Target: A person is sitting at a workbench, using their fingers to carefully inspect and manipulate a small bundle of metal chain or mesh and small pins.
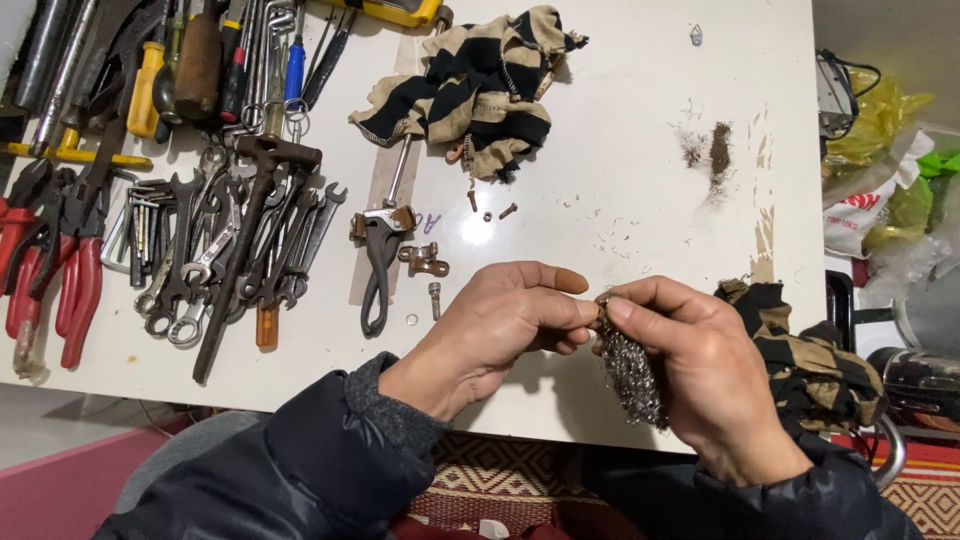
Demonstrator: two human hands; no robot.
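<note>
White and a little dirty, the surface (640, 150) carries many tools along its left part. Both hands meet near its front edge, above the middle.

The left hand (500, 325) is closed, with the thumb and the fingers pinched together on a small metal part (604, 299) (too small to say what it is). The right hand (700, 370) is closed too: it grips a wad of steel wool (632, 375), which hangs down under the fingers, and its thumb and first finger press on the same small part. So the two hands touch each other at this point, just over the edge of the surface.

On the left lie a row of wrenches (210, 250), red-handled pliers (60, 270) and several screwdrivers (200, 60). Near the left hand, a little further from the person, there are a dark lever-shaped piece (380, 260), a rusty clamp (425, 262) and a short bolt (435, 298). A striped black and beige cloth (475, 90) lies at the far side, and a similar cloth (810, 360) is just beside the right hand. Some dark dust (718, 152) is spread on the right part. Plastic bags (880, 160) are beyond the right edge.
</note>
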